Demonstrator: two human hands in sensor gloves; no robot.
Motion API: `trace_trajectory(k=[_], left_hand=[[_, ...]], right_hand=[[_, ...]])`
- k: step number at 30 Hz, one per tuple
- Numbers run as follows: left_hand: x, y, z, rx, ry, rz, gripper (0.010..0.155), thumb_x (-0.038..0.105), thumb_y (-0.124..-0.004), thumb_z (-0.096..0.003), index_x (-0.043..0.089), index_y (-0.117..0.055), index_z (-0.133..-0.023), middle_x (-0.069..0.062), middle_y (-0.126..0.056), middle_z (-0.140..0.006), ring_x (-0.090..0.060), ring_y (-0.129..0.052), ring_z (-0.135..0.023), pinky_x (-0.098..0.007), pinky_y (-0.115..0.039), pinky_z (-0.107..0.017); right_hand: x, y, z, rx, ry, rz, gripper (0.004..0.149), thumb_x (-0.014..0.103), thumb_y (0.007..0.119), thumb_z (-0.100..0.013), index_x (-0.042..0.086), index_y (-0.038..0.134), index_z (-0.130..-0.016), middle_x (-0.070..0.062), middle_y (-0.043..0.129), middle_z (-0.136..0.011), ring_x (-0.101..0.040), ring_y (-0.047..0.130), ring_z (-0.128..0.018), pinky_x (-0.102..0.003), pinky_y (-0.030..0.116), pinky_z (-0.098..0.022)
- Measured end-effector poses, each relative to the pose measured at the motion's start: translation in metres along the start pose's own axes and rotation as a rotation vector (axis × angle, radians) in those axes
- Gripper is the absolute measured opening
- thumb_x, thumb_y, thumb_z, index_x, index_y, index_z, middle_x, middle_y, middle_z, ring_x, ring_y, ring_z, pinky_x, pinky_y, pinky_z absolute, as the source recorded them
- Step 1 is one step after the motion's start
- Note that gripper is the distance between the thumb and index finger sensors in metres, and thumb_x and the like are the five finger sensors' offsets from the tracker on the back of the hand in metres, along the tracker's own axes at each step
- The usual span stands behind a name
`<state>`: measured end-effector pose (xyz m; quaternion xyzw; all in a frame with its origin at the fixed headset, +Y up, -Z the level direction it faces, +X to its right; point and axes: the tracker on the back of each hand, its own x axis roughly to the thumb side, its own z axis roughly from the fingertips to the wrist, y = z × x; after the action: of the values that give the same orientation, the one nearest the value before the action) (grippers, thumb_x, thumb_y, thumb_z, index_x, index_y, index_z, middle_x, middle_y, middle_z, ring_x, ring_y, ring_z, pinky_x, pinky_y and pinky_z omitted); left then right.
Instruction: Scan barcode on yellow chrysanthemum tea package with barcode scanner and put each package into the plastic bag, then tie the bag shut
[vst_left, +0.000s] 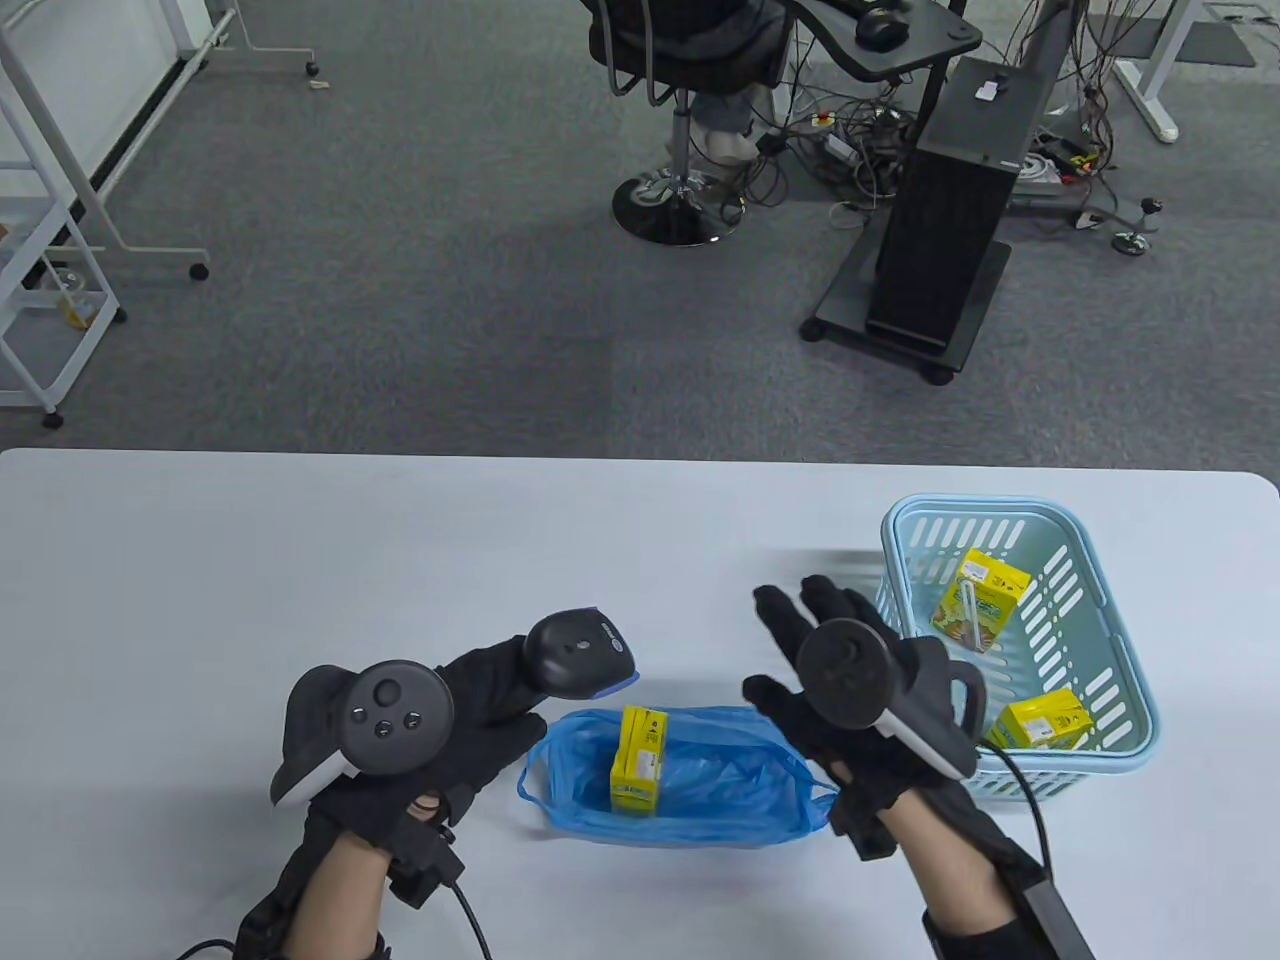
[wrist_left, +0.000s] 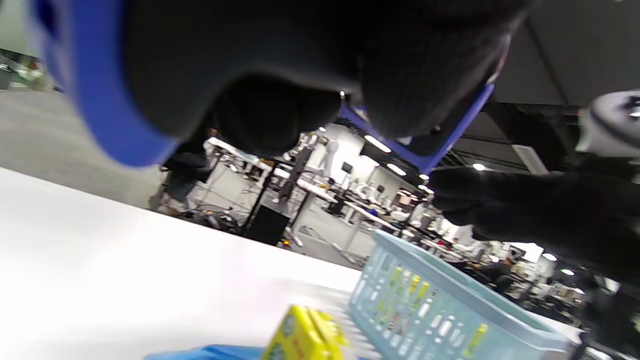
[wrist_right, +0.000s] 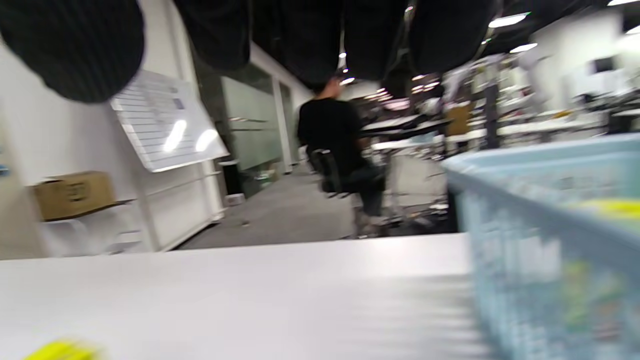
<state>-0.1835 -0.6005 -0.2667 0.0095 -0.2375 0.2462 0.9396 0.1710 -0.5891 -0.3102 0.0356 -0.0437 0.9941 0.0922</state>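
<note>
step: fetch next pack | right hand empty, fingers spread, beside basket | left hand grips scanner | tip: present pack barcode-first, then into bag

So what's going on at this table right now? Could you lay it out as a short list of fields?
left hand: left hand grips the barcode scanner
right hand: right hand empty, fingers spread, beside the basket
bag: blue plastic bag lies open on the table
packed: one yellow tea package stands in the bag
waiting: two packages in the light blue basket
bag tied: not yet
</note>
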Motion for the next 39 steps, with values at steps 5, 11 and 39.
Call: trace_trajectory(k=[5, 11, 39], left_hand=[[0.017, 0.001, 0.001, 0.0, -0.057, -0.015, 0.064, 0.043, -0.091, -0.0473, 0.023, -0.07, -0.104, -0.006, -0.09, -0.089, -0.022, -0.104, -0.065, -0.046, -0.086, -0.05], [0.017, 0.004, 0.003, 0.009, -0.048, -0.015, 0.064, 0.042, -0.091, -0.0474, 0.023, -0.07, -0.104, -0.006, -0.09, -0.089, -0.023, -0.104, -0.065, -0.046, -0.085, -0.05], [0.022, 0.001, 0.0, -0.037, -0.063, -0.031, 0.064, 0.043, -0.091, -0.0474, 0.023, -0.07, -0.104, -0.006, -0.09, -0.089, -0.023, -0.104, -0.066, -0.046, -0.085, -0.05]], right_hand=[[-0.072, -0.014, -0.036, 0.142, 0.311, 0.194, 0.082, 0.054, 0.08, -0.034, 0.024, 0.06, -0.108, -0.018, 0.055, -0.109, -0.043, 0.062, -0.098, -0.058, 0.067, -0.063], [-0.127, 0.007, -0.057, 0.391, 0.49, 0.352, 0.079, 0.052, 0.082, -0.033, 0.017, 0.069, -0.102, -0.016, 0.065, -0.104, -0.038, 0.074, -0.092, -0.053, 0.075, -0.059], [-0.163, 0.078, -0.051, 0.678, 0.456, 0.371, 0.062, 0.045, 0.085, -0.032, 0.017, 0.08, -0.087, -0.007, 0.063, -0.097, -0.038, 0.072, -0.087, -0.054, 0.079, -0.059]])
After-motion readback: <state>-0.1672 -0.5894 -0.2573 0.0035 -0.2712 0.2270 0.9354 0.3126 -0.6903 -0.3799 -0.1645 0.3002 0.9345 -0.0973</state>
